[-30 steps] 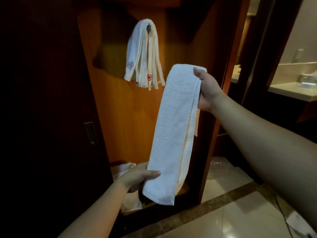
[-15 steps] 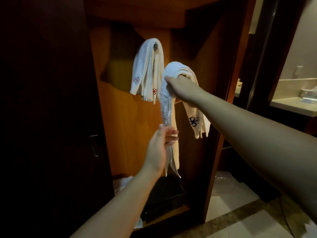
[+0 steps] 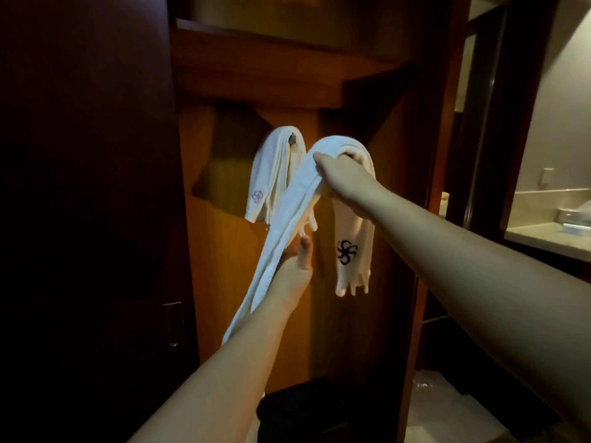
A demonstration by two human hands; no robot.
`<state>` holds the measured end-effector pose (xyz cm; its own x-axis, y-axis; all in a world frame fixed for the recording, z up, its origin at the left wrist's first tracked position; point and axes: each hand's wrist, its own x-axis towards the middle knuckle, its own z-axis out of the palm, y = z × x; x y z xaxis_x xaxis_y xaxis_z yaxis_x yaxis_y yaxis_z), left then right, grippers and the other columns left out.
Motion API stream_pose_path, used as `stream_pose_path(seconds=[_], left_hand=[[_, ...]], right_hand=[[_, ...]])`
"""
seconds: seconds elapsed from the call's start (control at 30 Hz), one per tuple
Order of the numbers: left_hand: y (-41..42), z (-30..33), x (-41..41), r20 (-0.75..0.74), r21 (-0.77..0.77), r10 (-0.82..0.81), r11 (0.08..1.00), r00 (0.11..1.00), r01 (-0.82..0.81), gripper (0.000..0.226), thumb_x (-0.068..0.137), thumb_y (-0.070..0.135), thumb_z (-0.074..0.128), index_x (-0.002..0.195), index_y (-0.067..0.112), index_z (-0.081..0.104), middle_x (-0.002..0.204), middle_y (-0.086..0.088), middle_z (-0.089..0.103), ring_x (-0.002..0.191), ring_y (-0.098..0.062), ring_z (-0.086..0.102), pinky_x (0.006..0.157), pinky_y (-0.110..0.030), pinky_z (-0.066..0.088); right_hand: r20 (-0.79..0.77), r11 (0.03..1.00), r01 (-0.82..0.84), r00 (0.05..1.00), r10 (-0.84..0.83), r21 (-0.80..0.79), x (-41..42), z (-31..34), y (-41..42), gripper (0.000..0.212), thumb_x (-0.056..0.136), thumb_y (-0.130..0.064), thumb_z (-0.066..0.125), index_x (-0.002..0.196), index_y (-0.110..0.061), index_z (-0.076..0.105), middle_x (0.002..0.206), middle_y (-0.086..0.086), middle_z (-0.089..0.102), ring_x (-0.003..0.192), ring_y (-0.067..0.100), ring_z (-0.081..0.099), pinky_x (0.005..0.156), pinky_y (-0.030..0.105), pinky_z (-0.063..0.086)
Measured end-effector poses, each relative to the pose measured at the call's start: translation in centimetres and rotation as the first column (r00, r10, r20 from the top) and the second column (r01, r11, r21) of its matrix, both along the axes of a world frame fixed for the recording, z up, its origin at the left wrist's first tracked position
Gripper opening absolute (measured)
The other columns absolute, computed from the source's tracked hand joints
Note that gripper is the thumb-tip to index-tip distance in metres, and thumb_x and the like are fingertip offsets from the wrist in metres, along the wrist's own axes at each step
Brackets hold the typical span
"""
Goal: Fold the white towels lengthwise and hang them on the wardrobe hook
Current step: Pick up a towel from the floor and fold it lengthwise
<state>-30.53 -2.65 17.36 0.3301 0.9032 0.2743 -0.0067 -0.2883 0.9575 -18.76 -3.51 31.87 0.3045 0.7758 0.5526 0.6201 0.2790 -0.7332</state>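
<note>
Both arms reach forward and up into the open wardrobe (image 3: pixel 243 282). The right arm stretches in from the lower right, nearly straight. The right hand (image 3: pixel 343 179) is seen from its back, with the folded towel (image 3: pixel 297 199) draped over it at the fold. The thumb presses on the cloth at the top, and the fingers are hidden under the towel, so how tightly they curl cannot be told. The towel hangs over this hand in two legs. The far leg drops straight down on the right and shows a dark blue flower mark (image 3: pixel 346 251) near its fringed end. The near leg slants down to the left, toward the camera.

The left arm rises from the bottom of the view. The left hand (image 3: pixel 295 266) is raised with the palm turned toward the slanted leg and the thumb pointing up. It touches that leg along its right edge, and the strip runs on down past the wrist. Its fingers lie behind the cloth, and whether they curl round it cannot be told.

Just left of the held towel, hung towels (image 3: pixel 271 177) drape over the hook (image 3: pixel 291 138) on the wardrobe's back panel. The held towel is beside the hook, not on it.
</note>
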Motion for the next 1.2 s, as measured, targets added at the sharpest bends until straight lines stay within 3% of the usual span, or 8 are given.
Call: stream_pose_path(seconds=[0.1, 0.2, 0.37, 0.47, 0.63, 0.73, 1.0, 1.2], left_hand=[[1.4, 1.3, 0.2, 0.193, -0.096, 0.042, 0.995, 0.98, -0.024, 0.128, 0.039, 0.112, 0.02, 0.128, 0.03, 0.062, 0.084, 0.01, 0.072, 0.081, -0.012, 0.065, 0.08, -0.034, 0.05], [3.4, 3.3, 0.4, 0.443, -0.208, 0.129, 0.977, 0.887, -0.038, 0.077, 0.073, 0.091, 0.04, 0.123, 0.038, 0.066, 0.126, 0.005, 0.069, 0.128, -0.021, 0.056, 0.112, -0.049, 0.039], [8.9, 6.3, 0.7, 0.463, -0.252, 0.328, 0.939, 0.823, -0.232, 0.029, 0.092, 0.057, 0.053, 0.09, 0.033, 0.071, 0.082, 0.01, 0.076, 0.083, -0.01, 0.071, 0.073, -0.032, 0.054], [12.5, 8.5, 1.3, 0.408, -0.136, 0.243, 0.969, 0.88, -0.204, 0.036, 0.097, 0.051, 0.046, 0.095, 0.025, 0.071, 0.075, 0.008, 0.077, 0.068, -0.006, 0.073, 0.059, -0.027, 0.051], [18.5, 12.7, 2.4, 0.336, -0.042, 0.249, 0.967, 0.908, -0.25, 0.046, 0.093, 0.056, 0.046, 0.116, 0.021, 0.066, 0.107, -0.009, 0.072, 0.092, -0.021, 0.07, 0.069, -0.033, 0.052], [21.5, 15.4, 3.0, 0.335, -0.006, 0.253, 0.964, 0.908, -0.266, 0.033, 0.097, 0.048, 0.047, 0.095, 0.022, 0.067, 0.081, -0.006, 0.077, 0.077, -0.018, 0.072, 0.067, -0.033, 0.049], [28.8, 19.0, 5.6, 0.35, 0.132, 0.353, 0.899, 0.868, -0.418, 0.025, 0.099, 0.041, 0.052, 0.085, 0.025, 0.063, 0.08, 0.007, 0.065, 0.077, -0.004, 0.058, 0.06, -0.022, 0.039], [35.4, 21.5, 5.6, 0.19, 0.228, 0.203, 0.942, 0.96, -0.245, 0.078, 0.076, 0.085, 0.034, 0.119, 0.027, 0.063, 0.147, -0.003, 0.052, 0.137, -0.017, 0.044, 0.106, -0.03, 0.025]], right_hand=[[0.145, 0.986, 0.16, 0.978, -0.151, -0.051, 2.5, -1.7, 1.1, 0.044, 0.103, -0.051, 0.038, 0.095, -0.015, 0.06, 0.083, 0.001, 0.06, 0.074, 0.01, 0.055, 0.06, 0.025, 0.035], [0.183, 0.969, 0.19, 0.97, -0.161, -0.157, 4.6, -3.0, 2.5, 0.059, 0.101, -0.06, 0.035, 0.116, -0.012, 0.066, 0.091, 0.003, 0.064, 0.074, 0.01, 0.053, 0.065, 0.026, 0.036], [-0.027, 0.97, 0.205, 0.977, -0.21, -0.131, 7.5, -2.9, 6.1, 0.063, 0.094, -0.07, 0.042, 0.132, -0.023, 0.06, 0.126, 0.005, 0.059, 0.109, 0.022, 0.055, 0.088, 0.029, 0.032], [-0.127, 0.984, 0.161, 0.978, -0.169, -0.071, 9.5, -1.9, 9.0, 0.05, 0.091, -0.072, 0.047, 0.09, -0.024, 0.063, 0.096, -0.006, 0.063, 0.087, 0.013, 0.059, 0.079, 0.033, 0.044], [-0.241, 0.999, -0.04, 0.97, 0.035, -0.015, 13.1, 0.0, 15.2, 0.074, 0.076, -0.08, 0.055, 0.13, -0.029, 0.061, 0.125, 0.002, 0.063, 0.118, 0.023, 0.057, 0.109, 0.046, 0.042], [-0.285, 0.978, -0.196, 0.936, 0.207, 0.066, 15.4, 2.1, 19.0, 0.057, 0.08, -0.073, 0.06, 0.117, -0.03, 0.069, 0.116, -0.002, 0.071, 0.115, 0.017, 0.063, 0.113, 0.046, 0.039], [-0.26, 0.91, -0.33, 0.882, 0.392, 0.252, 19.2, 6.0, 28.0, 0.055, 0.064, -0.081, 0.06, 0.096, -0.039, 0.075, 0.097, -0.011, 0.077, 0.093, 0.004, 0.073, 0.077, 0.023, 0.052], [-0.205, 0.917, -0.358, 0.898, 0.39, 0.175, 20.5, 9.8, 34.5, 0.088, 0.061, -0.094, 0.052, 0.118, -0.029, 0.069, 0.107, -0.002, 0.076, 0.107, 0.017, 0.07, 0.106, 0.044, 0.046]])
